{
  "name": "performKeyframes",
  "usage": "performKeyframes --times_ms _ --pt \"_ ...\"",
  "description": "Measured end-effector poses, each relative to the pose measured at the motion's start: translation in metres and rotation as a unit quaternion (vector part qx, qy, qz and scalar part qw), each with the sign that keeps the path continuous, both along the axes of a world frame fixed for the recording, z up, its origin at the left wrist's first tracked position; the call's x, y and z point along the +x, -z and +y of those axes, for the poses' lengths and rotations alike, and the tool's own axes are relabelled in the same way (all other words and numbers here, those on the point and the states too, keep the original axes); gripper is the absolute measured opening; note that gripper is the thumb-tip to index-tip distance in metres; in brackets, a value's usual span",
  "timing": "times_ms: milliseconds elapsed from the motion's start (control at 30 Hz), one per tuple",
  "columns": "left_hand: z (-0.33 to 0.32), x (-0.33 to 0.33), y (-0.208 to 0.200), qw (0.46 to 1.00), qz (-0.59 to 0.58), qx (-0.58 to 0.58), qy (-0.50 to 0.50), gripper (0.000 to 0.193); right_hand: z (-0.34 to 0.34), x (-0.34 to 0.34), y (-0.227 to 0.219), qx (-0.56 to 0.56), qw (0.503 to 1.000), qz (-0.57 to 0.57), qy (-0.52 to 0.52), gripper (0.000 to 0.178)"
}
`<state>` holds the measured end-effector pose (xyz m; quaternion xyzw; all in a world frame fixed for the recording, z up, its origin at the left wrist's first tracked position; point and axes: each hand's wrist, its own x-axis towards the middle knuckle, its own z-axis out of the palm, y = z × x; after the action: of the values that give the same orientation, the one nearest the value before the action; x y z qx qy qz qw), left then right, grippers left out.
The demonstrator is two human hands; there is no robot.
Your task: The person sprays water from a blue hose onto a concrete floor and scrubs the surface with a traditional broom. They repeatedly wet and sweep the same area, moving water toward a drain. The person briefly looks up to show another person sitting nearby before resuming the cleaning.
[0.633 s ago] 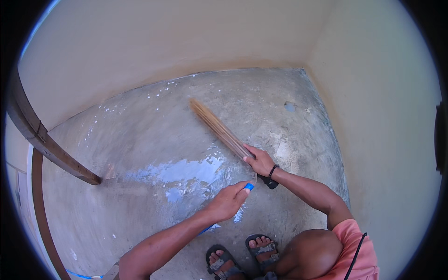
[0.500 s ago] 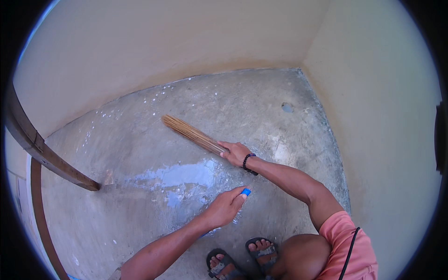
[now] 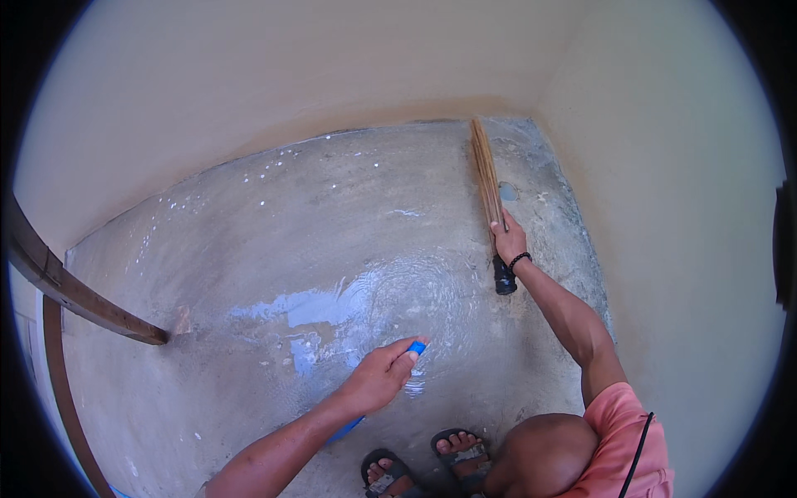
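Note:
My right hand [image 3: 511,241] is closed round a stick broom [image 3: 485,174] of thin brown bristles with a black-wrapped end. The broom points away from me, its bristle tips by the foot of the far wall. Closer in, my left hand [image 3: 378,378] grips a blue hose [image 3: 418,348]; its end sticks out past my thumb, and another blue stretch shows under my forearm. Rippling water [image 3: 407,290] spreads over the grey concrete floor [image 3: 249,241] in front of the hose.
Beige walls meet at the far right corner. A round hole [image 3: 508,192] lies in the floor just right of the broom. On the left a wooden post [image 3: 108,305] slants down to the floor. My sandalled feet [image 3: 462,448] are at the bottom. White specks dot the far floor.
The broom has swung from pointing far left to pointing straight away, and my right hand has moved right and farther off. My left hand has shifted slightly left; the ripples have spread.

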<state>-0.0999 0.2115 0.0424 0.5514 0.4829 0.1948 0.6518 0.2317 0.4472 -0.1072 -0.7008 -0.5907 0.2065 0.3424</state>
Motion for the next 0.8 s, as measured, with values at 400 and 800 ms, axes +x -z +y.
performKeyframes --times_ms 400,800 --pt "0.005 0.041 0.011 0.993 0.036 -0.013 0.108 0.043 -0.061 0.064 -0.015 -0.112 0.991 -0.069 -0.005 0.056" --pt "0.006 0.044 0.026 0.995 0.017 -0.003 0.099 0.042 -0.133 0.172 -0.025 -0.068 0.982 -0.036 0.173 0.056"
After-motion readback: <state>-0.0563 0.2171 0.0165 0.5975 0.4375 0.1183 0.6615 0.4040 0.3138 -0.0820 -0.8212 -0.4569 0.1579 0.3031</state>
